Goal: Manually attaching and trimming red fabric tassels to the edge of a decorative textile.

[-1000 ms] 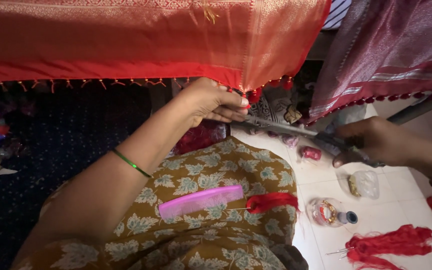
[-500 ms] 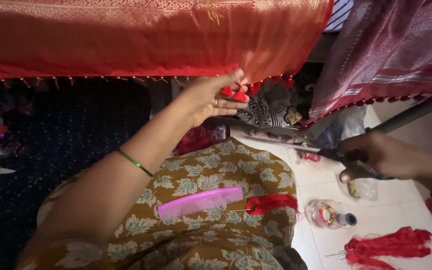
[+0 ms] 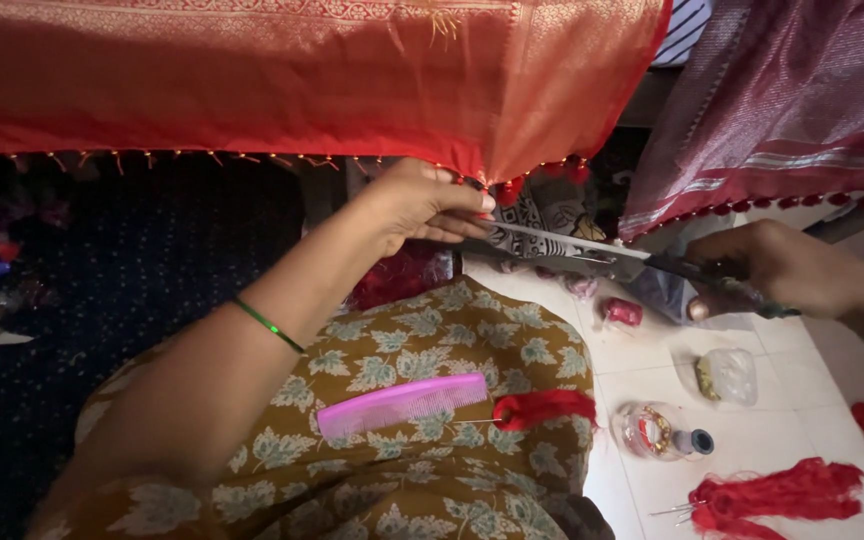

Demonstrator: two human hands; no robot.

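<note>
Red tassel [image 3: 508, 190]: hangs at the lower corner of the orange-red cloth, just above the scissor tip and beside the left fingertips.
Orange-red cloth [image 3: 282, 80]: stretched across the top of the view; woven gold border along its upper edge, a row of small beads and tassels along its lower hem.
Left hand [image 3: 422, 205]: raised to the hem, fingers [image 3: 467, 205] drawn together at the cloth corner, pinching at the edge by the tassel; a thin green bangle [image 3: 267, 323] circles the forearm.
Scissors [image 3: 592, 258]: long metal blades lie nearly level, pointing left, the tip just under the left fingers.
Right hand [image 3: 772, 268]: closed around the dark scissor handles, at the right of the view.
Maroon cloth [image 3: 792, 100]: hangs at upper right, pale stripes, red tassels along its hem.
Lap: olive dress with pale leaf print [image 3: 432, 400]; on it a pink comb [image 3: 402, 403] and, touching its right end, a red thread bundle [image 3: 542, 408].
Tiled floor [image 3: 802, 400]: carries a small red spool [image 3: 622, 312], a clear pouch with yellowish contents [image 3: 727, 375], a clear round container with a dark cap [image 3: 664, 432], and a loose heap of red threads [image 3: 782, 495].
</note>
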